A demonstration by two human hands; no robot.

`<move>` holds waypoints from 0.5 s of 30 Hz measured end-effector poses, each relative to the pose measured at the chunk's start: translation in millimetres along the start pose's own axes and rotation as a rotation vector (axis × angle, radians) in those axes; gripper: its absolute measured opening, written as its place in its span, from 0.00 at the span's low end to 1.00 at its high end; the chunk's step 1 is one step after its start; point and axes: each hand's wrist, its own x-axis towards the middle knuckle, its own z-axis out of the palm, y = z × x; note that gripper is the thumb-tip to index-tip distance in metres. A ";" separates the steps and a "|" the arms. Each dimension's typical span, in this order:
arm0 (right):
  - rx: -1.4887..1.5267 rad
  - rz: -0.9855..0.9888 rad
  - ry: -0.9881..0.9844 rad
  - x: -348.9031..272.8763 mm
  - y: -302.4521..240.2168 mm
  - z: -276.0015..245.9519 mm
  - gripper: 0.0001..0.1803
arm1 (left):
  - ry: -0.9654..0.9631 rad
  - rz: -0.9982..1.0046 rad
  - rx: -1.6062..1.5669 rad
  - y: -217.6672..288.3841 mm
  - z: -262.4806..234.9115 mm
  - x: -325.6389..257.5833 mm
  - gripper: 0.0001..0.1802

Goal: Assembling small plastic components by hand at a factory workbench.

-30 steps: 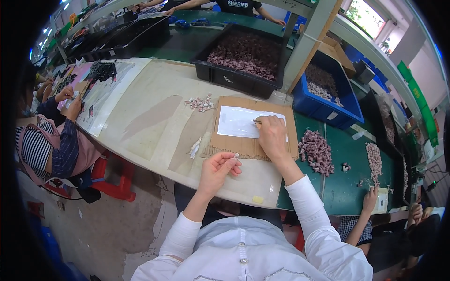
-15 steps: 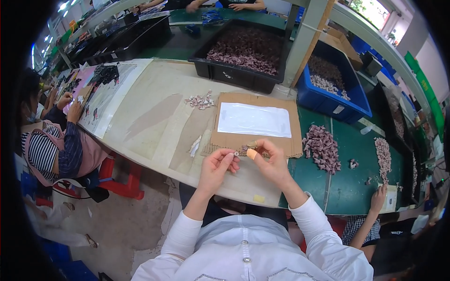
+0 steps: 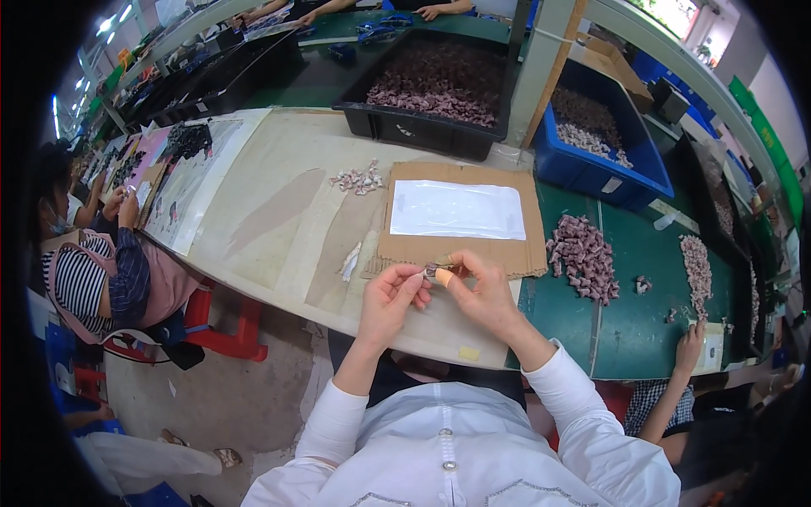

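My left hand (image 3: 391, 300) pinches a small pale part between thumb and fingertips above the near edge of the table. Right beside it, my right hand (image 3: 483, 296) is closed on a small purplish part (image 3: 432, 269), and the fingertips of both hands nearly touch. An orange-yellow cover wraps my right thumb. The fingers hide most of both parts, so their exact kind cannot be made out. Just beyond my hands lies a brown cardboard sheet (image 3: 456, 247) with a white paper (image 3: 457, 209) under clear film on it.
Small whitish-pink pieces (image 3: 357, 178) lie left of the cardboard; a purplish heap (image 3: 583, 258) lies right. A black bin (image 3: 422, 135) and a blue bin (image 3: 604, 182) stand behind. A crumpled white scrap (image 3: 351, 262) is nearby. Co-workers sit left and right; one hand (image 3: 690, 346) rests on the table's right.
My two hands have come closer together, so the parts in their fingertips now meet. At the left, a person's legs have moved further into view; the view has shifted slightly.
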 end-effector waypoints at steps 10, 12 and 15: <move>-0.118 -0.167 -0.019 -4.3 -2.7 -2.6 0.07 | -0.002 -0.042 -0.083 2.9 -4.5 -2.2 0.08; -0.123 -0.183 -0.026 -4.9 1.0 -1.4 0.08 | -0.004 -0.055 -0.114 2.8 -6.5 -2.5 0.07; -0.125 -0.248 -0.018 -4.5 2.6 -0.6 0.10 | -0.005 -0.067 -0.157 2.3 -8.4 -2.5 0.07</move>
